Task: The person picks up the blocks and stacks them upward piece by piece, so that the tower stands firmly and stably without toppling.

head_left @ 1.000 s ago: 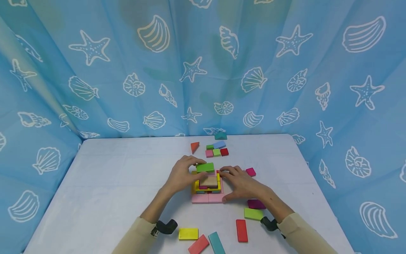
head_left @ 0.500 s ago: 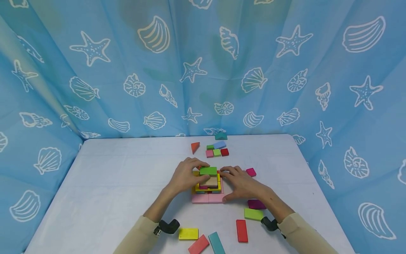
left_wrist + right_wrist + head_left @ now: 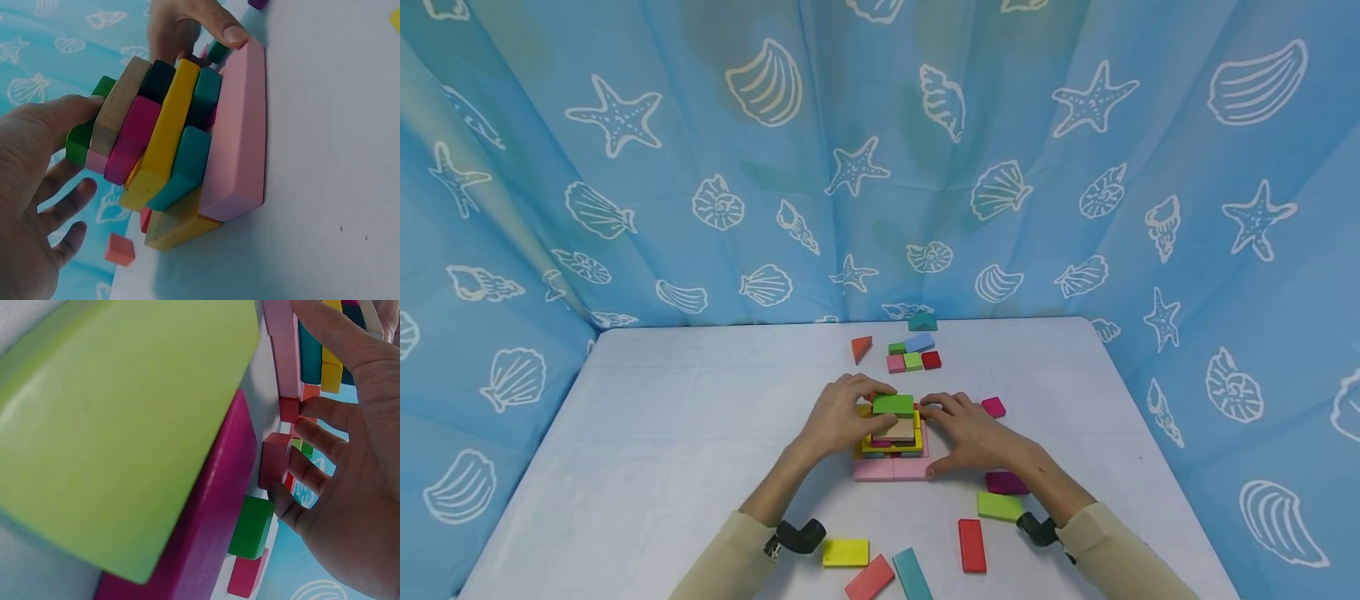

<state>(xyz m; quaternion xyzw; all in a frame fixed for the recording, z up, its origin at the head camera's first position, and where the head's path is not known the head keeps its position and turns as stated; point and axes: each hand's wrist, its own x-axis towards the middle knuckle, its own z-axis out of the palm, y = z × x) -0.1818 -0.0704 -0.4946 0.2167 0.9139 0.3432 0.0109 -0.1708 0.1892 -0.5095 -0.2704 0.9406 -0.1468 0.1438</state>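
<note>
A stepped stack of coloured wooden blocks stands mid-table, on pink blocks (image 3: 874, 471) with yellow blocks (image 3: 167, 119) in its middle layers. At its top my left hand (image 3: 842, 417) pinches a green block (image 3: 892, 405) between thumb and forefinger, just behind a bare-wood block (image 3: 895, 430). In the left wrist view the other left fingers hang free. My right hand (image 3: 973, 433) spans the stack's right side, thumb against the front pink corner and fingertips near the back. The right wrist view has its forefinger by a small red block (image 3: 289, 409), fingers loosely bent.
Loose blocks lie around: yellow (image 3: 846, 552), coral (image 3: 870, 577), teal (image 3: 912, 573) and red (image 3: 972, 546) in front. Lime (image 3: 998, 506) and purple (image 3: 1006, 482) lie beneath the right forearm. Behind the stack sits an orange triangle (image 3: 861, 348) near a small cluster including a blue block (image 3: 919, 342).
My left hand has moved slightly right and nearer with the green block, which went from behind the stack's top to right behind the bare-wood block. The right hand has stayed in place.
</note>
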